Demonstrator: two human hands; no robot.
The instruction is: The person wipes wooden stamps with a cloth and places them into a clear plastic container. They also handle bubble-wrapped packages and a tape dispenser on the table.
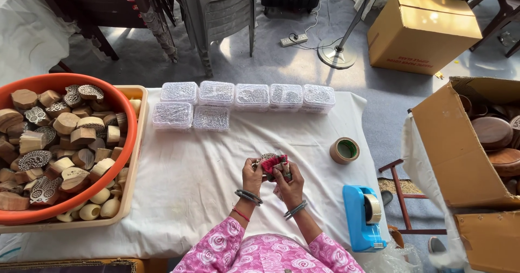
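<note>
A carved wooden block (269, 157) and a pink cloth (269, 164) are gripped together by the left hand (252, 174) and the right hand (287, 183), above the white-covered table (195, 170). The roll of brown tape (344, 150) lies to the right of the block, the blue tape dispenser (363, 218) right and nearer the person. The orange tub (65, 143) of wooden blocks is well to its left, the clear boxes (244, 101) beyond it.

Both forearms raised over table centre, bangled wrists close together; left hand (252, 174) and right hand (286, 182) closed, fingers curled inward, facing each other.
</note>
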